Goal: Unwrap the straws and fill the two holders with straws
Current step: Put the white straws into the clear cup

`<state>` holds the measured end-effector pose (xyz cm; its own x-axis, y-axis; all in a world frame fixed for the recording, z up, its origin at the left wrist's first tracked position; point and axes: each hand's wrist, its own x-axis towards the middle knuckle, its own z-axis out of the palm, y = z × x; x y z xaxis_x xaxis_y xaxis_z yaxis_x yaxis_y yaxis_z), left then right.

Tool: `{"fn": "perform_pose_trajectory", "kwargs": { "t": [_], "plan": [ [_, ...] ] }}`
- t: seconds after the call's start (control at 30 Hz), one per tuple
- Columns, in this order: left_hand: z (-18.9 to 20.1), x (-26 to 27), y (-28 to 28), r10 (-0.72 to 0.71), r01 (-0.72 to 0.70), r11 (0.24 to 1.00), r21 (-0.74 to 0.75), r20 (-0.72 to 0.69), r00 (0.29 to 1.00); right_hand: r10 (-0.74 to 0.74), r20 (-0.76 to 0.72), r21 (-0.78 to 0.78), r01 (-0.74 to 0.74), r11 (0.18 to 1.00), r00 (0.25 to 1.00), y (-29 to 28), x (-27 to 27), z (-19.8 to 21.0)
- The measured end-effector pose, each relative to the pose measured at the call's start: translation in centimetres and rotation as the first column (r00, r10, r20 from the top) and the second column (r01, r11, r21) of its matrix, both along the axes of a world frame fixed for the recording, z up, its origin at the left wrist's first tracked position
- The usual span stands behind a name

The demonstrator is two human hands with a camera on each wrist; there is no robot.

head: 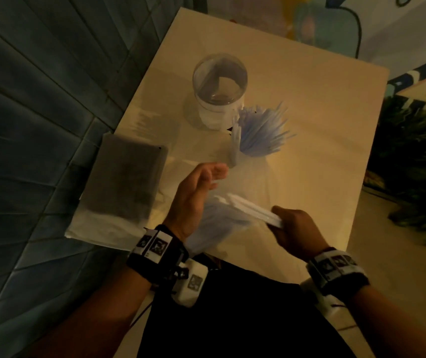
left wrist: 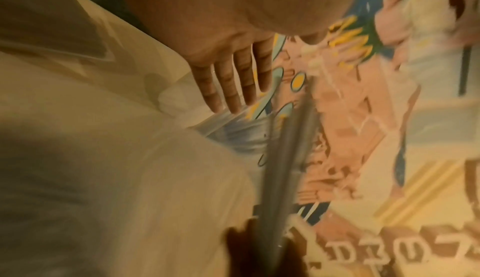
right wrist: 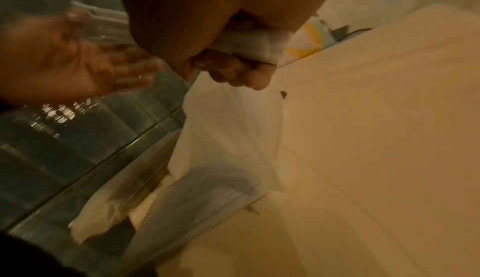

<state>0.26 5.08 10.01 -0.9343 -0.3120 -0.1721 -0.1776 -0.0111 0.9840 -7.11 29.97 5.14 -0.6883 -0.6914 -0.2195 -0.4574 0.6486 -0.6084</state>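
Dim room, pale worktop [head: 310,104] beside dark wall panels. Right hand [head: 297,232] clenched around a bundle of white wrapped straws [head: 248,209]. Left hand [head: 196,200] flat, fingers straight, grasping nothing, just beside the bundle's tips. Beyond: holder [head: 235,151] filled with blue straws [head: 263,130], then clear-domed holder [head: 219,91]

All three views are dim and tinted warm yellow. In the head view the table [head: 297,81] is the brightest area, while the tiled floor [head: 39,125] falls into murky blue-grey shadow. Motion blur smears the left hand [head: 196,195] and the wrist views, the mural [left wrist: 363,137] most of all. Straight lines bow toward the frame edges. Fine detail is soft and noisy throughout.
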Motion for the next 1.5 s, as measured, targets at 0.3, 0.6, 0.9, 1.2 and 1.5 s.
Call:
{"fn": "perform_pose_trajectory", "kwargs": {
  "t": [0.3, 0.6, 0.9, 1.2, 1.5],
  "plan": [
    [1.9, -1.0, 1.7, -0.043, 0.043, 0.999, 0.013, 0.005, 0.999, 0.192, -0.005, -0.15, -0.191, 0.97, 0.981, -9.9, 0.5, 2.5],
    [-1.7, -0.8, 0.7, -0.062, -0.268, 0.785, 0.559, 0.501, 0.863, -0.082, 0.424, -0.582, 0.34, 0.739, 0.902, -12.4, -0.8, 8.6],
    [-1.4, -1.2, 0.0, -0.057, -0.332, 0.738, 0.588, 0.543, 0.838, -0.226, 0.471, -0.681, 0.514, 0.521, 0.853, -12.6, -4.3, 9.6],
    [-2.9, -0.8, -1.0, 0.024, -0.249, 0.892, 0.379, 0.508, 0.861, -0.479, 0.31, -0.719, 0.532, 0.448, 0.821, -14.9, -12.3, 8.1],
    [-10.0, -1.4, -0.9, -0.089, 0.426, 0.787, -0.447, 0.599, 0.795, -0.503, 0.176, -0.71, 0.462, 0.531, 0.846, -13.1, -13.1, 8.4]
  ]
}}
